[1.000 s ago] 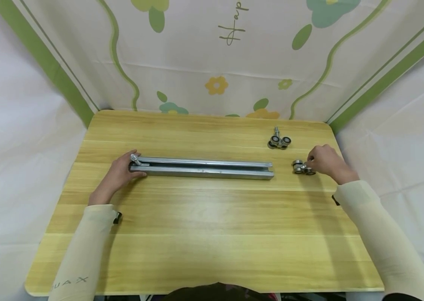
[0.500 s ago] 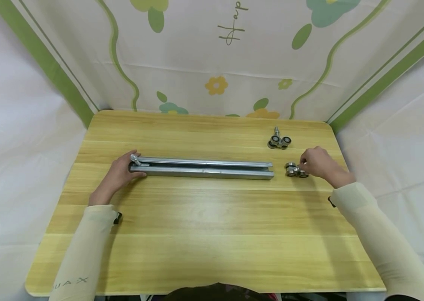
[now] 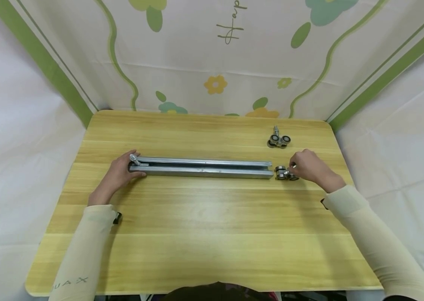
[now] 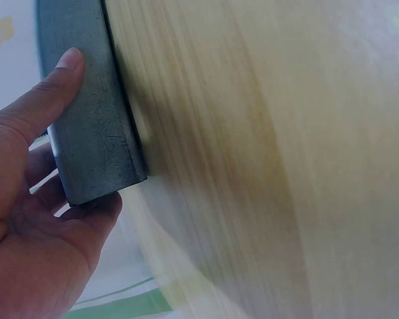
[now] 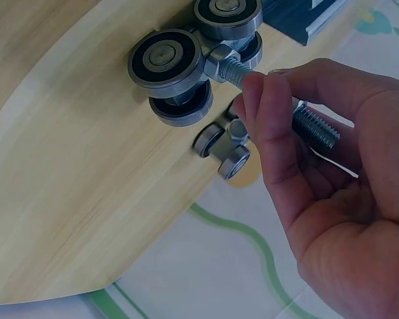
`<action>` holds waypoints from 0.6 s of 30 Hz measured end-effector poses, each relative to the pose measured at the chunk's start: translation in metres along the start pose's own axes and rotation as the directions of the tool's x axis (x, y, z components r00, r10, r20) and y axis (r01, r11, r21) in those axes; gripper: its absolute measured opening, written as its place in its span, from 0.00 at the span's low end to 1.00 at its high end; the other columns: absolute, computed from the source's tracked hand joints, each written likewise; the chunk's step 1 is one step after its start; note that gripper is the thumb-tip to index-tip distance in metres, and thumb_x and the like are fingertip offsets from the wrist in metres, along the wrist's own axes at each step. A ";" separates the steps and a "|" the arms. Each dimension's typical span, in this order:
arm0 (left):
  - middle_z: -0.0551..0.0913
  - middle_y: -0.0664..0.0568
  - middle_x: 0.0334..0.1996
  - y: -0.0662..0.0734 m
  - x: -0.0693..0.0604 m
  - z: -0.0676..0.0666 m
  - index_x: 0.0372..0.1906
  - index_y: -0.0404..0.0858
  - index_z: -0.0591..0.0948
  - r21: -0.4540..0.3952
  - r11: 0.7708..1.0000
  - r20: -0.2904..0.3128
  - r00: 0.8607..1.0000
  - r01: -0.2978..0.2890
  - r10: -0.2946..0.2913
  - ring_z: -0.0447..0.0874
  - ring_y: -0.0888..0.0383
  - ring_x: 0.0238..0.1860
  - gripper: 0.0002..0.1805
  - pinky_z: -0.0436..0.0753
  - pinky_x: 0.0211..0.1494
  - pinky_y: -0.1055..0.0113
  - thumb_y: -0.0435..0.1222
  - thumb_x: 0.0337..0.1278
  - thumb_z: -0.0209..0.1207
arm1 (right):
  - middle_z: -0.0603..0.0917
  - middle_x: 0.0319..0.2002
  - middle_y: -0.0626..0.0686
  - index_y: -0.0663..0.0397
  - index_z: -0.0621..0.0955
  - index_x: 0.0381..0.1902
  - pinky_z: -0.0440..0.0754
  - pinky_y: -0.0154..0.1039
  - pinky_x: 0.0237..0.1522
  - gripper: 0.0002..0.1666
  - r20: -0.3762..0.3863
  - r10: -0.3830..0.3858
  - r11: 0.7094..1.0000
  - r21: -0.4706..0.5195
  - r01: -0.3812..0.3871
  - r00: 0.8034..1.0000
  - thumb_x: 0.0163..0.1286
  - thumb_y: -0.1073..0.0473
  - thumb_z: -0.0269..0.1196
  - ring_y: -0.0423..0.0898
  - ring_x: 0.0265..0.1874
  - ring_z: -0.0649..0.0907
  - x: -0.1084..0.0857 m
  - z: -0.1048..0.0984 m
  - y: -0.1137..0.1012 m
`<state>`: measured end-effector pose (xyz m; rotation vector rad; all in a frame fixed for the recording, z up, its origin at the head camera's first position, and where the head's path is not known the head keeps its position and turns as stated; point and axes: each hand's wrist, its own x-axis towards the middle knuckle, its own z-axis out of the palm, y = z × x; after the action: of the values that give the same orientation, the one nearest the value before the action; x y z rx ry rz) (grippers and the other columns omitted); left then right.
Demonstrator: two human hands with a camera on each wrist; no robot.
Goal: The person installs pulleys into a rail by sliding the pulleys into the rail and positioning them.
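Note:
My left hand (image 3: 120,173) grips the left end of a grey metal track (image 3: 204,172) lying on the table with its slot upward. In the left wrist view, the thumb lies along the track's side wall (image 4: 96,133) and the fingers are round its end. A bolt (image 3: 135,159) sticks up from the slot beside this hand. My right hand (image 3: 311,168) pinches the threaded bolt of a roller trolley (image 5: 165,63) between thumb and fingers. Several wheels show on that trolley, just off the track's right end. Whether its wheels touch the table, I cannot tell.
A second roller trolley (image 3: 278,141) rests farther back, its bolt pointing up. The wooden table (image 3: 204,238) has white fabric around its back and sides. A patterned curtain (image 3: 212,62) hangs behind the back edge.
My right hand has carried the trolley leftward, from well apart to close by the track's right end. The left hand and the track have stayed in place.

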<state>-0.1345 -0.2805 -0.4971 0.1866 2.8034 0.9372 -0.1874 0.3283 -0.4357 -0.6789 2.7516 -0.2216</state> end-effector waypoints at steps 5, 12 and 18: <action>0.61 0.22 0.77 0.000 -0.002 0.000 0.75 0.22 0.68 -0.005 1.000 -0.012 1.000 0.005 -0.005 0.58 0.22 0.76 0.44 0.60 0.78 0.29 0.36 0.60 0.76 | 0.88 0.24 0.51 0.63 0.91 0.36 0.80 0.41 0.26 0.06 -0.009 -0.012 1.000 0.006 0.012 1.000 0.70 0.64 0.71 0.40 0.15 0.76 0.002 0.002 -0.004; 0.60 0.23 0.78 0.000 -0.001 0.000 0.76 0.22 0.67 -0.001 1.000 -0.009 1.000 0.007 -0.007 0.58 0.23 0.77 0.44 0.58 0.79 0.30 0.36 0.62 0.75 | 0.89 0.25 0.52 0.63 0.91 0.35 0.77 0.40 0.26 0.06 -0.026 -0.011 0.999 0.035 0.012 1.000 0.70 0.66 0.69 0.40 0.15 0.74 0.004 0.005 -0.006; 0.59 0.23 0.78 0.000 -0.001 0.001 0.76 0.22 0.66 0.002 1.000 -0.003 1.000 0.012 -0.012 0.57 0.23 0.77 0.44 0.57 0.79 0.29 0.36 0.63 0.74 | 0.89 0.25 0.52 0.62 0.91 0.34 0.77 0.39 0.26 0.06 -0.046 -0.031 0.999 0.021 0.032 0.998 0.70 0.66 0.69 0.40 0.15 0.74 0.007 0.007 -0.008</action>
<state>-0.1331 -0.2807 -0.4977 0.1690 2.8051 0.9326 -0.1881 0.3177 -0.4421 -0.7210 2.7789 -0.2774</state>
